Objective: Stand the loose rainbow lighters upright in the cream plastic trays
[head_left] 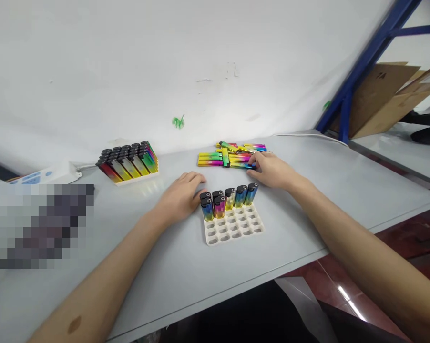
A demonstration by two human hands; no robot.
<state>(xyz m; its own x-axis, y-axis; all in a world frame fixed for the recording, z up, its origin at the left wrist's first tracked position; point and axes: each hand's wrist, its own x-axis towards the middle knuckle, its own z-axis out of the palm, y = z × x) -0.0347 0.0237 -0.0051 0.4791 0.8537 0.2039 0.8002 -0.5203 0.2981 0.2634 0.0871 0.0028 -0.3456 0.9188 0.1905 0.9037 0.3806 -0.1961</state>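
Observation:
My right hand (271, 169) is at the loose pile, its fingers and thumb closed around the dark end of a lighter (239, 165) that lies on the table. More shiny rainbow-coloured lighters (209, 159) lie flat and crossed over each other there. My left hand (181, 196) rests on the table at the left of a white tray (232, 227) with oval holes, fingers loosely bent and thumb apart, holding nothing; its thumb is close to the corner lighters. Several lighters (240, 196) stand upright in the tray's back row and left corner, black tops up. The nearer holes show no lighters.
A second tray packed with upright lighters (129, 162) stands at the back left by the wall. Left of it are a white device (45, 174) and a blurred-out patch (46, 228). A blue metal frame (347, 100) and cardboard boxes (386, 95) are at the right.

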